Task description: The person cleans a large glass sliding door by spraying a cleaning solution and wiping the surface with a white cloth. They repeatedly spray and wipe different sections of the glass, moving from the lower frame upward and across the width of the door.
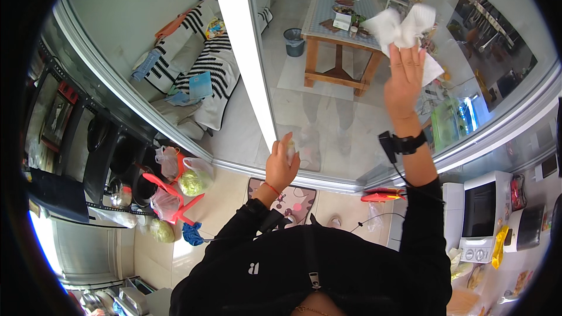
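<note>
My right hand point(405, 79) is raised with its fingers extended over a crumpled white wipe or paper towel point(401, 26), held against the glass panel point(298, 118) of a sliding door. The wipe's upper part is blurred and its lower corner hangs beside my fingers. Lower down, my left hand point(281, 164) is beside the door's white frame point(243, 48). Its fingers curl around a small pale, translucent object point(290, 149), mostly hidden by the hand; I cannot tell what it is.
Behind the glass stand a wooden table point(342, 41) and a grey bin point(294, 43). Through the opening on the left lies a sofa with a striped cover point(210, 61). A pink-red stool point(186, 208) and bagged cabbage point(193, 182) stand at left. A microwave point(480, 210) is at right.
</note>
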Action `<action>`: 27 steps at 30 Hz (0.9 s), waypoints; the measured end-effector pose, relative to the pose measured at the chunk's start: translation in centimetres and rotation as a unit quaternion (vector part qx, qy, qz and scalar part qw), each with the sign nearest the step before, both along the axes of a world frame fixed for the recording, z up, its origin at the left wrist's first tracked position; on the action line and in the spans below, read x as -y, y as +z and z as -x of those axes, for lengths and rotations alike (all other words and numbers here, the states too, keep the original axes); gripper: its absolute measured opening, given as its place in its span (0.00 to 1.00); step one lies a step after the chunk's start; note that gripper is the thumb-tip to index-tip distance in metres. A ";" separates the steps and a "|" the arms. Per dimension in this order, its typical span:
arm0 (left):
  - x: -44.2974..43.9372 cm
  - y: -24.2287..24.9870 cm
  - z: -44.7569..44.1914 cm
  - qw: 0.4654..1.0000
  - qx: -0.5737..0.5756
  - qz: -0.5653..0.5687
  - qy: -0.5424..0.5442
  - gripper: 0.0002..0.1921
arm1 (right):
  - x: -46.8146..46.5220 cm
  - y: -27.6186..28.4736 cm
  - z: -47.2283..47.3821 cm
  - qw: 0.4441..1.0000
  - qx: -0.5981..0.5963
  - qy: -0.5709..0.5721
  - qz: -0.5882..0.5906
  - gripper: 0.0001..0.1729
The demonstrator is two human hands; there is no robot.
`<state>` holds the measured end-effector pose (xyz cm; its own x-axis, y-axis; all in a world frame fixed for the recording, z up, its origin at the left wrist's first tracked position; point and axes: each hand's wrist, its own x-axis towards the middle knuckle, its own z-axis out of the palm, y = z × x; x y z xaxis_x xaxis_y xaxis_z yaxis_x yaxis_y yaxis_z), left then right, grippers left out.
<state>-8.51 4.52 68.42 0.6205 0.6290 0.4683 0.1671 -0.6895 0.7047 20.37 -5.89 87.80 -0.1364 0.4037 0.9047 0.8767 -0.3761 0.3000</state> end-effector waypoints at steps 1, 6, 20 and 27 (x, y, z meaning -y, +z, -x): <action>0.0 -0.1 -0.1 1.000 -0.004 0.000 0.001 0.33 | -0.7 -0.8 0.5 0.998 -0.058 0.037 0.001 0.15; -0.1 -0.3 0.5 1.000 -0.009 -0.005 0.013 0.32 | -4.9 -18.0 4.2 0.957 -0.021 0.160 0.241 0.20; -1.1 0.5 -0.3 0.998 0.003 -0.055 -0.019 0.33 | 5.3 -1.5 -3.5 1.000 -0.010 0.005 -0.006 0.21; -0.9 -0.2 -1.2 0.997 -0.027 -0.052 -0.042 0.33 | 4.4 -13.4 -3.4 0.978 -0.179 0.096 0.053 0.20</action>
